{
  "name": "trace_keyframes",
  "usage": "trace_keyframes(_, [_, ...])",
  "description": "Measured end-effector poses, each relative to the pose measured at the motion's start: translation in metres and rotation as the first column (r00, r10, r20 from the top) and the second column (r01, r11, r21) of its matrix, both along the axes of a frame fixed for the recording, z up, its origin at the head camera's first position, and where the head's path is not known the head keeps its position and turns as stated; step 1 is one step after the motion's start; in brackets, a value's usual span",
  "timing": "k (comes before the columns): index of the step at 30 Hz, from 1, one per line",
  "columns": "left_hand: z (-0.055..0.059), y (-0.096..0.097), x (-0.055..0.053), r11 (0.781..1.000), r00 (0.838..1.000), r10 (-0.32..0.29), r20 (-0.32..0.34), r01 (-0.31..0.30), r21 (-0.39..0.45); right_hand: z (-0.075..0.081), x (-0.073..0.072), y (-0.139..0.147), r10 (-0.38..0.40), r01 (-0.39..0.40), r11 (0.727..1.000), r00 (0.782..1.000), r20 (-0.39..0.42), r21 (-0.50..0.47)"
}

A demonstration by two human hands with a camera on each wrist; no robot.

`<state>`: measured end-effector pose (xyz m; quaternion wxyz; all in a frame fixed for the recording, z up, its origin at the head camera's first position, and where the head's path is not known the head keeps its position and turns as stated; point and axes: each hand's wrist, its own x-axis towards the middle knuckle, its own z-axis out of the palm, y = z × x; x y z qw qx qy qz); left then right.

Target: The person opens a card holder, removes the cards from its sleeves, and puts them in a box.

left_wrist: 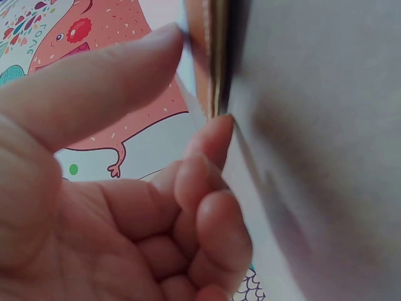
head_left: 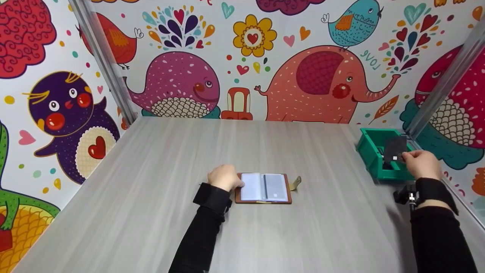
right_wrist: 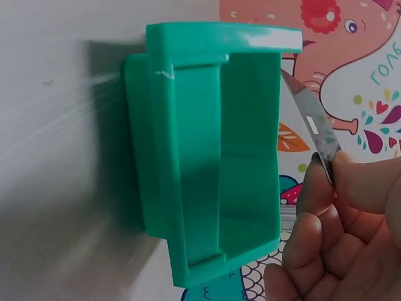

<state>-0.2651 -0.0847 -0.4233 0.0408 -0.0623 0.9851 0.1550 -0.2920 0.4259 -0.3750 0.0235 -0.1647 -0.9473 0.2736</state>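
A brown card holder (head_left: 289, 199) lies opened flat on the table, its clear sleeves facing up and a strap (head_left: 295, 183) with a snap sticking out to the right. My left hand (head_left: 223, 177) pinches its left edge, and in the left wrist view the thumb is on top of the cover (left_wrist: 202, 63) with the index finger beneath. At the far right, my right hand (head_left: 423, 165) holds a dark card (head_left: 395, 147) with a small light square between thumb and index finger. That card overlaps the green bin (head_left: 394, 174) from above; other dark items show inside the bin.
Light wood-grain table (head_left: 159, 159) spreads around the card holder. A metal post (head_left: 435, 94) rises just behind the bin, and printed cartoon walls (head_left: 242, 68) border the back and sides. Each wrist wears a black strap, the right one (head_left: 435, 193) with a small camera.
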Motion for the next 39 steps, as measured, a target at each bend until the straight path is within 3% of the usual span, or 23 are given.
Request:
trace_keyframes(6, [0.0,0.0,0.0,1.0,1.0,-0.003,0.0,0.003,-0.002,0.002,0.002,-0.007,0.026,-0.026,0.995,1.0,0.002,0.1])
trace_keyframes(26, [-0.001,-0.001,0.001,1.0,1.0,-0.008,-0.017,0.009,0.023,0.0,0.004,-0.014,0.073,-0.063,0.991,0.993,-0.089,0.117])
trace_keyframes(39, [-0.002,-0.001,-0.001,0.999,1.0,-0.008,-0.019,0.009,0.033,0.014,0.008,-0.051,0.192,-0.171,0.979,0.956,-0.221,0.111])
